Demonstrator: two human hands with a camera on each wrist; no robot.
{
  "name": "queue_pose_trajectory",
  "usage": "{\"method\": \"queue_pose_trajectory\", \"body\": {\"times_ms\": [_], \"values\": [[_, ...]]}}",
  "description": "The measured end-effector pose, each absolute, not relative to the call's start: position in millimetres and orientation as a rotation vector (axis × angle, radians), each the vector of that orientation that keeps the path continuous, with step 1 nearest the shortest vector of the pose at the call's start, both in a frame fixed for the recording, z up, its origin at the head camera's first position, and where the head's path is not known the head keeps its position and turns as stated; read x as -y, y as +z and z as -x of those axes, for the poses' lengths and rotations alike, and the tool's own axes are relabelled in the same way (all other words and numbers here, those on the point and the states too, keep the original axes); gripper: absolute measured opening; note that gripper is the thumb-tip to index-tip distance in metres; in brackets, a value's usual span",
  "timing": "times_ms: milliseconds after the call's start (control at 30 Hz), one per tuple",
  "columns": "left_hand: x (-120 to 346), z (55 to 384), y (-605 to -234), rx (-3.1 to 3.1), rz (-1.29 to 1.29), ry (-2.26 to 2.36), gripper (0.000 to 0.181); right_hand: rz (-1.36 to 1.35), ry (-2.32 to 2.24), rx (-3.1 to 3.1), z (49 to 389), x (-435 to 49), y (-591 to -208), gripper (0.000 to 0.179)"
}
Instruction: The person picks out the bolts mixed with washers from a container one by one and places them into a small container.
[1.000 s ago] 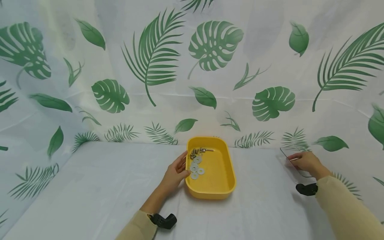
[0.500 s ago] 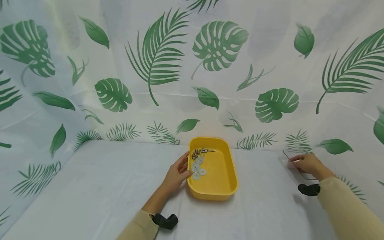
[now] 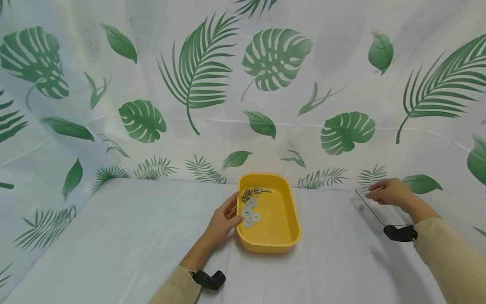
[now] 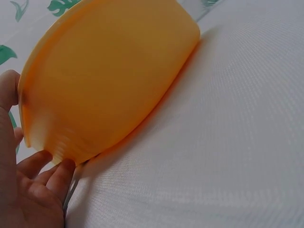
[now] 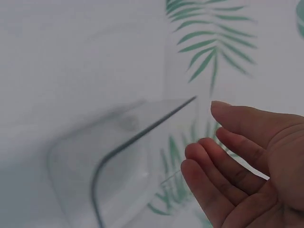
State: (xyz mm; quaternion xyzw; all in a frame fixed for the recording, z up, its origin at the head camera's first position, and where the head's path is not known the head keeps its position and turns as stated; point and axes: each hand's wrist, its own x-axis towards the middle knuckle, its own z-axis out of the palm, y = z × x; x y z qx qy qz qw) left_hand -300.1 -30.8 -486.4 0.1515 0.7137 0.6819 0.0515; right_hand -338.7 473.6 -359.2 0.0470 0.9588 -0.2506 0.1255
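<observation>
A yellow tray [image 3: 267,247] of screws [image 3: 248,194] and washers [image 3: 246,208] is gripped on the worktop [image 3: 152,236] by the left hand [image 3: 219,220], thumb over the rim and fingers against the outer wall, presumably to keep it steady. Near a clear box [image 3: 370,207], the right hand [image 3: 391,193] is held with fingers loosely curved, parted from the thumb, nothing seen pinched.

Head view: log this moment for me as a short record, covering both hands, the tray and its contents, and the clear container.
Left hand: grips the left wall of the yellow tray
Tray contents: screws toward the far left; washers nearer, along the left side
Right hand: by the clear container, no held item visible
Clear container: right of the tray
Unclear: small item within the container's outline, unidentifiable
</observation>
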Motion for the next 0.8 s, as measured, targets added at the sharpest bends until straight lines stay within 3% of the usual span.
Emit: {"method": "queue_pose_trajectory", "body": {"times_ms": [300, 800], "values": [[29, 299, -487, -2.179, -0.450, 2.081, 0.078, -0.073, -0.780, -2.800, 328, -431, -318, 0.068], [32, 300, -486, -2.183, -0.489, 2.060, 0.076, 0.131, -0.940, -2.765, 324, -346, -291, 0.061]]}}
